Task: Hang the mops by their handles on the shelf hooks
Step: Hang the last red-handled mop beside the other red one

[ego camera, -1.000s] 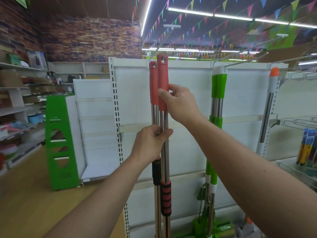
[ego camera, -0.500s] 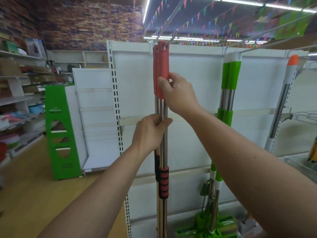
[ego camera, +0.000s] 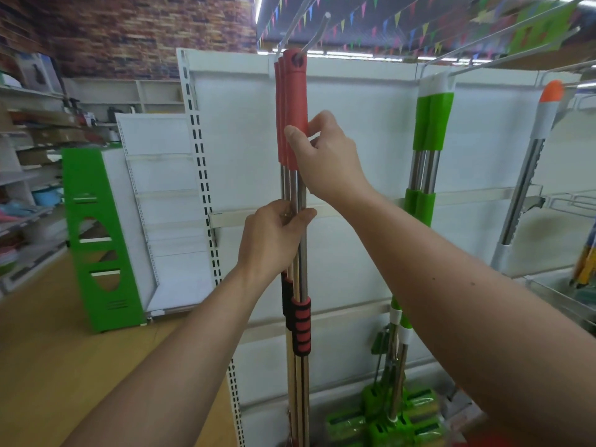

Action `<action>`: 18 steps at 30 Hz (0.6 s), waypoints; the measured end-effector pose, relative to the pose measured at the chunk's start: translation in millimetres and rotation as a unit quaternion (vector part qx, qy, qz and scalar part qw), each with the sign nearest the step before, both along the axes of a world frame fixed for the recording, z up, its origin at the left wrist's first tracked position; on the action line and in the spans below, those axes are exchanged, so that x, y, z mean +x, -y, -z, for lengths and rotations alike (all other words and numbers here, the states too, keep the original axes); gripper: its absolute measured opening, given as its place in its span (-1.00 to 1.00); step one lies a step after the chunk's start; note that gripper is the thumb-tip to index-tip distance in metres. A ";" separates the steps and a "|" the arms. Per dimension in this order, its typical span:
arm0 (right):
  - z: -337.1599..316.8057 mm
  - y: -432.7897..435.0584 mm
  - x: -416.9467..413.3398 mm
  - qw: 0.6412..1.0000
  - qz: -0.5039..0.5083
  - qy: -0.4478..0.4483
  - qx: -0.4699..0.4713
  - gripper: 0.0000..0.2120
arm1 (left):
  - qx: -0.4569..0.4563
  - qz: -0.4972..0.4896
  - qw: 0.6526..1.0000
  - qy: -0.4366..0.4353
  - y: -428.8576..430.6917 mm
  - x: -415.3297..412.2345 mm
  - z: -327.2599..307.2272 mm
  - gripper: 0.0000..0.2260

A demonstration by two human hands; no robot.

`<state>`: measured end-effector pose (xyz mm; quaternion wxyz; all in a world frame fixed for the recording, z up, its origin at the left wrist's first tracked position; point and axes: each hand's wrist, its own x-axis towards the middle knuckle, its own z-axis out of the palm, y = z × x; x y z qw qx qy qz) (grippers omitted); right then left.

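A red-handled mop stands upright in front of the white shelf panel, with more red-handled mops close behind it. The hole at its top end sits on a long metal shelf hook that juts out from the top of the panel. My right hand grips the lower part of the red grip. My left hand holds the steel shaft below, just above the red and black foam sleeve.
Green-handled mops hang on a hook to the right, their green heads near the floor. An orange-tipped grey mop hangs farther right. A green shelf end stands to the left on the wooden floor.
The red mop's top hole has come up level with the hook and now sits on it. My view has moved closer and lower, and both hands have kept their hold.
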<state>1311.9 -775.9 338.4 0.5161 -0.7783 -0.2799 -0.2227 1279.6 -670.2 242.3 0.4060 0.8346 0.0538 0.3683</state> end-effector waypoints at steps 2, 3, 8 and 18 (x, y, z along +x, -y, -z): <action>2.4 -2.7 0.4 0.999 0.036 0.032 -0.014 -0.69 | 0.001 -0.004 1.000 0.003 0.5 0.8 1.3 -0.64; 3.6 -3.9 0.4 0.998 0.048 0.041 -0.017 -0.69 | 0.002 -0.005 1.000 0.003 0.5 1.0 2.3 -0.62; 8.7 -8.5 -1.0 0.998 0.052 0.036 -0.020 -0.72 | -0.005 -0.001 1.000 0.009 1.2 -0.6 4.8 -0.62; 33.8 -3.3 -10.2 1.000 0.019 -0.018 0.002 -0.72 | 0.020 -0.036 0.999 -0.002 8.8 -16.6 4.8 -0.63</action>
